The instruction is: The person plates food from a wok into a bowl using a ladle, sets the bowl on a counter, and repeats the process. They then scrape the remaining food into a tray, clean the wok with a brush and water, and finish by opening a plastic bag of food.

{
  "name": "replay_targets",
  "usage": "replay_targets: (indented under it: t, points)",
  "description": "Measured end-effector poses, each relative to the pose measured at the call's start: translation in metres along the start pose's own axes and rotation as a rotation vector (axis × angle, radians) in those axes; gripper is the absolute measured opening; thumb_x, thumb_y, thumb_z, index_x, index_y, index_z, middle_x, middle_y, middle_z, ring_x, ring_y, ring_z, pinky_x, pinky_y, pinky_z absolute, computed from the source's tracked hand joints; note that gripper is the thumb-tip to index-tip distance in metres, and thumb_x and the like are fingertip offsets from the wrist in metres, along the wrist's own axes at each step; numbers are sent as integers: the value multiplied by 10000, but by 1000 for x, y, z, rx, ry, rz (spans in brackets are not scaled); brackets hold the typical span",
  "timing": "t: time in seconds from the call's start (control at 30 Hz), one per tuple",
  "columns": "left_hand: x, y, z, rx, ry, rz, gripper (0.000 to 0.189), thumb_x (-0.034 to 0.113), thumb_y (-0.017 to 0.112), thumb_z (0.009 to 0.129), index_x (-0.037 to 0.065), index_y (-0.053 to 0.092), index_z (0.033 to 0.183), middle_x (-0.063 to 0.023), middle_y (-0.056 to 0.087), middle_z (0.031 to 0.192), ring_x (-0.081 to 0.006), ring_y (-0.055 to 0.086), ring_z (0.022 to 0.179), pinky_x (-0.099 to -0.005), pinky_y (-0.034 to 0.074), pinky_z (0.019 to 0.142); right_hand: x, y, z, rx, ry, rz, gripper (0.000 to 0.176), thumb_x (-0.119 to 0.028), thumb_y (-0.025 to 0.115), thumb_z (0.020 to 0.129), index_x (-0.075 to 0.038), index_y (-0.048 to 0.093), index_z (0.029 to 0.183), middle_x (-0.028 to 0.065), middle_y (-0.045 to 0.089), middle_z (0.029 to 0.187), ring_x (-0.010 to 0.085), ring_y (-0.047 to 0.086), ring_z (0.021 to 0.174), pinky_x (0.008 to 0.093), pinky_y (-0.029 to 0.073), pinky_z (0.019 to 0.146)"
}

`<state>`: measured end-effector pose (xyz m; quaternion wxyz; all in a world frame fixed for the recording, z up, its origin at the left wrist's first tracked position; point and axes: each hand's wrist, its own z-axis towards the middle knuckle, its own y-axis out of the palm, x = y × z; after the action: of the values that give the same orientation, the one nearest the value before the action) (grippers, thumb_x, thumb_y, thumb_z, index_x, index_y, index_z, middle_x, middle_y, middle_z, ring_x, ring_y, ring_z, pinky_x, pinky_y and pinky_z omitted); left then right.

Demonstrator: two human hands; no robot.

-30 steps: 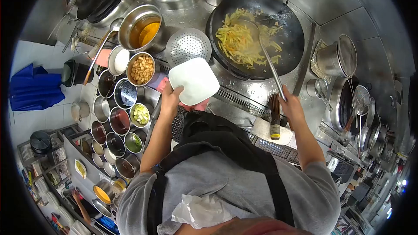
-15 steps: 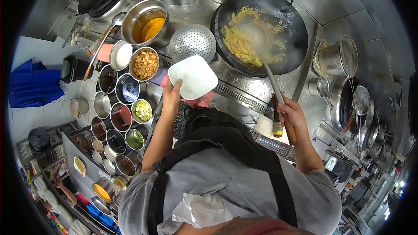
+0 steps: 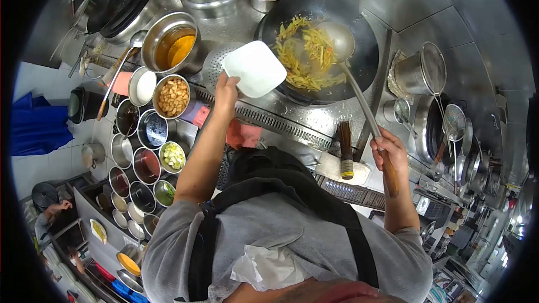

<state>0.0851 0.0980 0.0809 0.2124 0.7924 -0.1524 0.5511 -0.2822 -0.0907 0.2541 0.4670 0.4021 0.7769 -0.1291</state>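
Observation:
My left hand (image 3: 226,95) grips the near-left edge of a white square dish (image 3: 254,70), thumb on its rim. The dish is tilted, close beside the left rim of a black wok (image 3: 368,50). My right hand (image 3: 391,150) is closed around the wooden handle of a long metal ladle (image 3: 360,94). Its round bowl is inside the wok, on the right of yellow-green cooked strips (image 3: 297,73), some of which lie against it. Part of a perforated strainer (image 3: 213,67) shows behind the dish.
A steel pot with orange liquid (image 3: 150,45) and a container of brown nut-like pieces (image 3: 173,96) stand left. Several ingredient containers lie below them. A bamboo brush (image 3: 346,151) rests near the counter's front edge. Strainers and a steel pot (image 3: 412,76) are right. Another person's hand (image 3: 59,207) shows far left.
The dish has moved up toward the wok's left rim, now partly covering the strainer. The ladle's bowl has shifted right within the wok, and the strips have been rearranged. The view has shifted slightly.

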Motion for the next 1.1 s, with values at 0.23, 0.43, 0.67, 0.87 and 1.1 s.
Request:
replay_targets:
  t: [0.23,0.43,0.67,0.87,1.1]
  points:
    - [25,84,34,-117,-69,-43,473,85,489,843,8,378,1297,-184,586,1085,-261,642,852,-330,559,620,-38,13,-35,-7,-79,-48,521,-119,535,859,88,393,1315,93,530,716,100,428,345,202,340,273]
    - [31,106,37,-274,-80,-208,431,61,469,869,7,361,1282,-173,578,1080,-251,640,837,-337,561,632,-28,40,-38,6,-27,-304,600,-50,571,823,59,355,1372,45,524,699,107,468,391,232,383,344]
    - [32,97,17,-258,-86,-305,402,32,443,879,16,380,1276,-168,593,1105,-263,645,881,-378,556,691,2,40,-29,39,-296,-1088,564,-47,612,801,30,432,1329,204,635,821,307,623,614,348,486,572]
    - [17,91,18,-300,-92,-372,433,-5,456,864,4,370,1288,-176,578,1156,-278,640,933,-393,558,721,7,36,-30,84,-474,-1176,564,-51,617,795,26,437,1325,239,626,864,355,627,692,378,492,634]
    - [12,94,18,-340,-108,-437,456,-23,482,840,-6,378,1284,-169,567,1183,-284,619,994,-400,550,774,2,36,-39,53,-166,-382,549,2,558,814,30,424,1346,62,605,731,86,498,443,233,391,411]
